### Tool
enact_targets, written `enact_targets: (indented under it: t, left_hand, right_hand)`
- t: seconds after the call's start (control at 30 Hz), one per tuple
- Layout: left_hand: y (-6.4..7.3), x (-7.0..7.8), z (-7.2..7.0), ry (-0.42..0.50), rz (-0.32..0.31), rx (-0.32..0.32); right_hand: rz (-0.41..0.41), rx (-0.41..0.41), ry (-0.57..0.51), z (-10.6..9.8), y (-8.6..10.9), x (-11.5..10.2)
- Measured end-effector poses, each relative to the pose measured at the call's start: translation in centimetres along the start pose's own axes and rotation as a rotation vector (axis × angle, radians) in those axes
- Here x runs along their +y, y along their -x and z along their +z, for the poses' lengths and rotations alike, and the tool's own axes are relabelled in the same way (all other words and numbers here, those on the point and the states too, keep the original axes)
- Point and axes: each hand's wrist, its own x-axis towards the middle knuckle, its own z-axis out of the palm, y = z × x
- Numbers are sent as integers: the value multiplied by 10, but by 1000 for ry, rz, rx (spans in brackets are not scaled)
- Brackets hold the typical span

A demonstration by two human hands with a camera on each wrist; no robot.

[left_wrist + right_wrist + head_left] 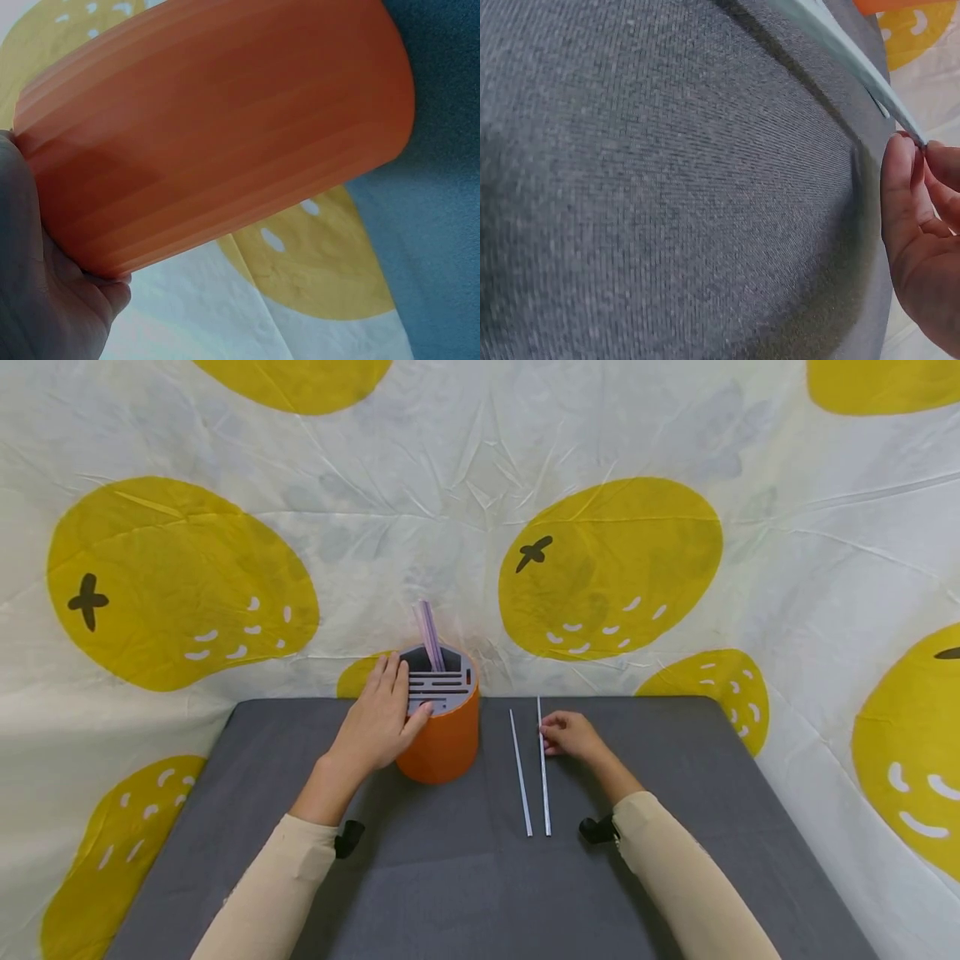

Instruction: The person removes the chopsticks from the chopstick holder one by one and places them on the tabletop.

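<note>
An orange round holder (441,747) with a grey slotted top (442,702) stands near the table's far edge. My left hand (378,714) rests on the left of its top, fingers straight and thumb across the front rim. In the left wrist view that hand (60,292) is at the rim of the orange holder (225,142). My right hand (572,735) pinches a long thin white strip (544,785) between thumb and fingertips. The right wrist view shows the white strip (862,71) running away from the right hand (922,232). A second white strip (521,777) lies just left of it.
A purple-striped bundle (430,635) sticks up from the back opening of the holder. Dark grey cloth (465,893) covers the table. Behind it hangs a pale curtain (420,460) with yellow fruit shapes.
</note>
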Motion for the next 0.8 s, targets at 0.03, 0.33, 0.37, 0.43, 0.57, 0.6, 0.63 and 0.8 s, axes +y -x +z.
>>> enact_targets:
  t: [0.03,0.33,0.37,0.43,0.57,0.6,0.63,0.8]
  left_hand:
    - [0,0,0,-1,0,0]
    - [0,1,1,-3,0,-1]
    - [0,1,1,-3,0,1]
    - [0,0,0,-4,-1,3]
    - [0,0,0,1,-2,7]
    - [0,0,1,3,-2,8]
    - [0,0,1,4,-1,8]
    - [1,-1,1,10,-4,4]
  right_hand:
    - [7,-2,-4,1,0,1]
    - [35,19,33,8,-1,0]
    - [40,26,38,8,-2,-1]
    - [50,36,47,9,-3,-1]
    - [66,41,60,10,-4,-2]
    - [68,41,62,10,-4,-2]
    - [68,42,69,10,-4,-1]
    - [70,40,79,11,-4,-3]
